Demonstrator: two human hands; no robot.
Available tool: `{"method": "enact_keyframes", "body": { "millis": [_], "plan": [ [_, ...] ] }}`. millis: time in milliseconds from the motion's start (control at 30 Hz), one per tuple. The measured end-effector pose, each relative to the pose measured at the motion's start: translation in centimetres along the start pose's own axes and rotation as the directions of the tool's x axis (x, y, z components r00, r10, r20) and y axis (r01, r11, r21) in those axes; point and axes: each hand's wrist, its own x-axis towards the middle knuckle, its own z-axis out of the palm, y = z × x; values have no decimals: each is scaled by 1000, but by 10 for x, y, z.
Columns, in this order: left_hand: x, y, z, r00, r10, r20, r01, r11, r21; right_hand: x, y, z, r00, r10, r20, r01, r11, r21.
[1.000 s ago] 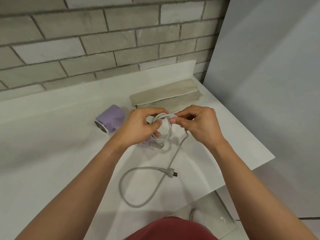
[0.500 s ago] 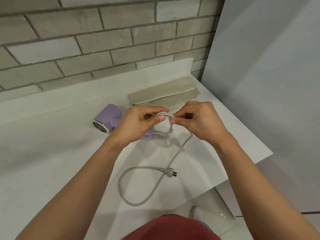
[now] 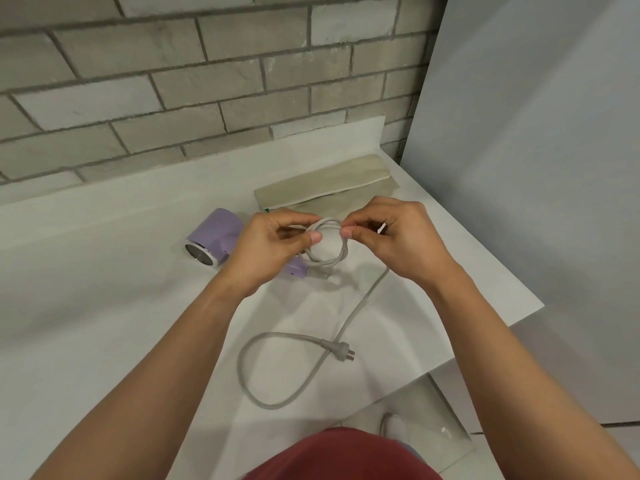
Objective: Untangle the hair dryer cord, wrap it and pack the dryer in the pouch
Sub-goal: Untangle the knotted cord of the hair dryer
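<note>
Left grip (image 3: 273, 249) and right grip (image 3: 398, 244) each pinch a small coil of the grey cord (image 3: 362, 303) above the counter (image 3: 104, 306). Lilac hair dryer (image 3: 214, 233) lies beside the left grip. Cord tail loops to the plug (image 3: 341, 353) nearer the person. Beige pouch (image 3: 322, 183) lies flat behind both grips

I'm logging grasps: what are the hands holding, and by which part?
The cord, at its coiled tangle by the dryer: left hand pinches the coil's left side, right hand its right.
</note>
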Motion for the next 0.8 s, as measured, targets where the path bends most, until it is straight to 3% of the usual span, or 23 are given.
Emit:
{"method": "enact_keyframes", "body": {
  "millis": [133, 233, 333, 433, 500, 567, 700, 800],
  "plan": [
    [1, 8, 9, 991, 131, 14, -132, 974, 187, 2, -8, 10, 999, 35, -42, -33, 998, 58],
    [2, 15, 5, 995, 66, 76, -77, 986, 145, 3, -6, 5, 985, 155, -74, -145, 982, 121],
    [1, 23, 1, 988, 20, 155, -46, 984, 170, 2, 0, 3, 987, 109, 118, -105, 994, -38],
    [1, 22, -3, 975, -104, 197, 92, 993, 72, 2, 5, 8, 988, 120, 98, -121, 993, 13],
    [2, 17, -4, 982, -127, 141, 127, 992, 9, 2, 8, 11, 990, 136, 46, -138, 990, 39],
    [3, 15, -1, 997, -74, 35, 74, 997, -5, 2, 9, 14, 988, 153, 28, -154, 986, 56],
    [-1, 16, 10, 985, -19, -174, -15, 981, -193, 3, 11, 11, 967, 229, 109, -246, 950, 194],
    [-3, 10, 10, 964, -44, -262, -35, 957, -289, 2, 10, 7, 964, 205, 172, -236, 953, 189]
  ]
}}
